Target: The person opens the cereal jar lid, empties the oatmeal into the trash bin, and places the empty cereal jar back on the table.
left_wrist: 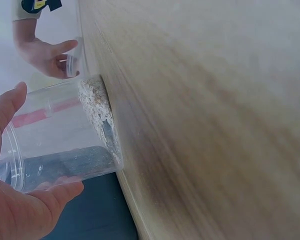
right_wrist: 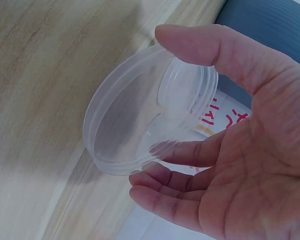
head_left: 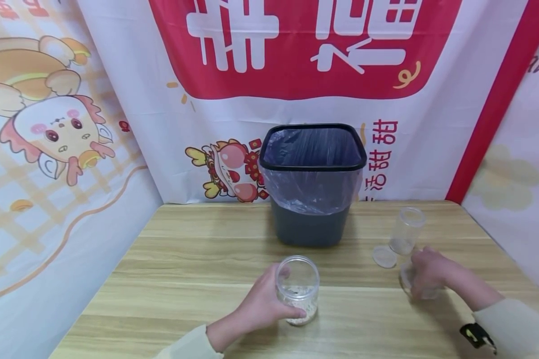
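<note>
A clear plastic jar (head_left: pixel 298 279) stands upright on the table with its top uncovered. Pale flakes (left_wrist: pixel 96 102) cover its bottom in a shallow layer. My left hand (head_left: pixel 269 301) grips this jar from the left, thumb on the near side and fingers round the back. At the right, my right hand (head_left: pixel 428 274) pinches a round clear lid (right_wrist: pixel 97 120) by its edge between thumb and fingers. The lid is tilted, close over the table. Just beyond that hand are a second clear jar (head_left: pixel 406 232) and another round lid (head_left: pixel 384 256) lying flat.
A dark bin (head_left: pixel 312 229) with a black rim and a clear liner bag stands at the back of the wooden table (head_left: pixel 197 249). Printed cloth (head_left: pixel 130 75) hangs behind the table and along both sides.
</note>
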{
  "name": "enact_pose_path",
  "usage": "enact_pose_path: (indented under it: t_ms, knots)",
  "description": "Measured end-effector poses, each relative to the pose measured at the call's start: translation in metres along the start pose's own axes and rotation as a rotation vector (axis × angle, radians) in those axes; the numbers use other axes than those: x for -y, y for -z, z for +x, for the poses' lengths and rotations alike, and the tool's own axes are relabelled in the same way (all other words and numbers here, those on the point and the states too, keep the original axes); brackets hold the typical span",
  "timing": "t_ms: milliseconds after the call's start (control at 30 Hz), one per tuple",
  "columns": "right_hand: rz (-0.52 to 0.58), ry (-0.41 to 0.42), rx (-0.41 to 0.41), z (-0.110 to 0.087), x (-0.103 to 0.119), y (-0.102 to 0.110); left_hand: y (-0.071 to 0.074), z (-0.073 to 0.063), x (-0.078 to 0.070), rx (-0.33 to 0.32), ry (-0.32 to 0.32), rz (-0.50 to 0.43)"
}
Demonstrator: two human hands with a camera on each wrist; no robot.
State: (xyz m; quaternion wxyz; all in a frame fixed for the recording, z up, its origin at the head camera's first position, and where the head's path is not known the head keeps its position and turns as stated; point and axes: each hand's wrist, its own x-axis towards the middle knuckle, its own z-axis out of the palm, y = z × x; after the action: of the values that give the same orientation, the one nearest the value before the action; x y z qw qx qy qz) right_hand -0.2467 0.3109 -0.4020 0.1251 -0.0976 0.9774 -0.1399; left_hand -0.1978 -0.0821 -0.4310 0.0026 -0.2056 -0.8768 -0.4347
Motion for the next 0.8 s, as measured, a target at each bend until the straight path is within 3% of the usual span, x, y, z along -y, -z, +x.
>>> enact_pose_path:
  t_ms: [467, 800]
  knots:
    - [0.006, -0.001, 0.000, 0.0026, -0.0042, -0.0044, -0.0018, 0.0004, 0.0006, -0.006, -0.007, 0.003]
    - [0.014, -0.004, 0.049, 0.0019, -0.0061, -0.0065, -0.0010, 0.0011, 0.0008, -0.004, -0.018, 0.010]
